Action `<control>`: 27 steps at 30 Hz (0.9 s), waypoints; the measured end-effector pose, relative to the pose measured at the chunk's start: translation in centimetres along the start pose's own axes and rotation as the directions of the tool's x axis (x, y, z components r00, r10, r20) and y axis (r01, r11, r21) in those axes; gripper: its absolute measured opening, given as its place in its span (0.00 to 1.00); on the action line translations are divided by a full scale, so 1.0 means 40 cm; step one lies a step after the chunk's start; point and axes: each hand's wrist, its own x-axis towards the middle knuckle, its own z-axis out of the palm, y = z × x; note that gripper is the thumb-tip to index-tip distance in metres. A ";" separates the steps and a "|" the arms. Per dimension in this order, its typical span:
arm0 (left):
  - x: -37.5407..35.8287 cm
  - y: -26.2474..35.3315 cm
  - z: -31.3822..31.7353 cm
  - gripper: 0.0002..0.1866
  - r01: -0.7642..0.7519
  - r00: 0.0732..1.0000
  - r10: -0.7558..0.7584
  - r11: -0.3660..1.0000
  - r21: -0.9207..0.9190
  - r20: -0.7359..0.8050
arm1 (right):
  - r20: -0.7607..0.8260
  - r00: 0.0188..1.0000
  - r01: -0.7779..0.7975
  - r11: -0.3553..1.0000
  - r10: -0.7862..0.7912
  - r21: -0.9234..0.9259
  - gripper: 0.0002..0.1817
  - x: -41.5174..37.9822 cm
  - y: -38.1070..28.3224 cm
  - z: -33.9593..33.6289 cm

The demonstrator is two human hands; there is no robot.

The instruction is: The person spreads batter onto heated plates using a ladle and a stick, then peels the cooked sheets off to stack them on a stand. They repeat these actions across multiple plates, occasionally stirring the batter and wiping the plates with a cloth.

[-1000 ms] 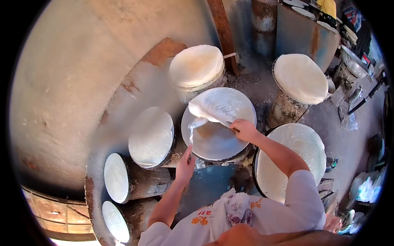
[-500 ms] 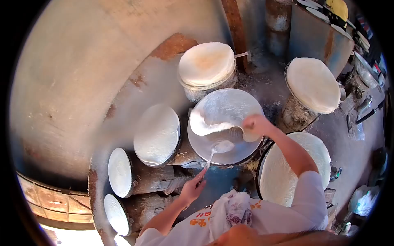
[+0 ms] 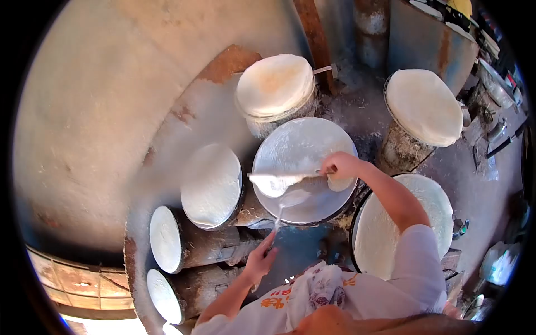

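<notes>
A round metal pan (image 3: 335, 204) is in front of me, with a thin layer of white batter (image 3: 301, 146) over its far part and bare metal nearer me. My right hand (image 3: 339, 165) is closed on a long thin spreader (image 3: 287, 175) that lies across the pan above the batter. My left hand (image 3: 261, 261) grips the handle of a ladle (image 3: 276, 223). Its whitish head is blurred over the near edge of the pan.
Batter-covered round pans stand at the left (image 3: 211, 187), lower left (image 3: 166, 239), back (image 3: 274, 86) and lower right (image 3: 405, 223). Another, on a drum-like base, is at the back right (image 3: 424, 106). Steam drifts at the left. A plastic bag (image 3: 498, 265) lies far right.
The spreader now shows stretched across the pan, and my right hand has moved slightly left. The ladle has drawn back toward me. The whole view has shifted a little.
</notes>
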 end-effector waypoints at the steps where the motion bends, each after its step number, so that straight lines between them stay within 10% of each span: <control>1: -0.024 -0.015 -0.006 0.30 -0.040 0.999 0.042 0.975 -0.218 0.003 | 0.050 0.998 -0.037 0.999 0.038 -0.016 0.17 -0.033 -0.008 -0.005; 6: 0.044 0.028 -0.054 0.31 -0.077 0.975 -0.051 0.835 -0.545 -0.215 | -0.047 0.985 -0.164 0.984 0.168 0.074 0.19 -0.157 -0.001 0.018; 9: 0.103 0.022 -0.060 0.25 -0.052 0.999 0.020 0.513 -0.857 -0.049 | -0.231 0.968 0.059 0.985 -0.095 -0.160 0.21 -0.160 -0.028 0.068; 10: 0.091 -0.005 -0.078 0.24 0.022 0.989 0.132 0.349 -0.937 0.073 | -0.139 0.984 -0.098 0.993 0.107 0.073 0.20 -0.206 -0.093 0.052; 14: 0.098 0.028 -0.071 0.16 0.192 0.954 0.227 0.038 -0.981 0.196 | -0.497 0.813 -0.293 0.951 0.303 0.099 0.16 -0.314 -0.098 0.083; 18: 0.181 0.059 -0.049 0.11 0.471 0.862 0.375 -0.340 -0.814 0.342 | -0.372 0.923 -0.208 0.941 0.098 -0.268 0.19 -0.317 -0.166 0.178; 22: -0.007 0.083 -0.165 0.14 0.388 0.775 0.586 -0.148 -0.910 0.235 | -0.326 0.927 -0.304 0.876 0.183 -0.374 0.20 -0.501 -0.375 0.322; 24: -0.044 0.054 -0.233 0.22 0.030 0.768 0.637 0.068 -0.997 0.066 | -0.451 0.681 -0.458 0.816 0.577 0.352 0.18 -0.447 -0.499 0.436; 26: -0.058 0.028 -0.272 0.25 -0.237 0.767 0.641 0.231 -0.944 -0.035 | -0.551 0.682 -0.080 0.798 0.481 0.598 0.17 -0.210 -0.507 0.579; 27: -0.057 0.017 -0.280 0.26 -0.364 0.770 0.632 0.320 -0.875 -0.089 | -0.342 0.644 0.070 0.393 0.684 0.917 0.16 -0.066 -0.529 0.632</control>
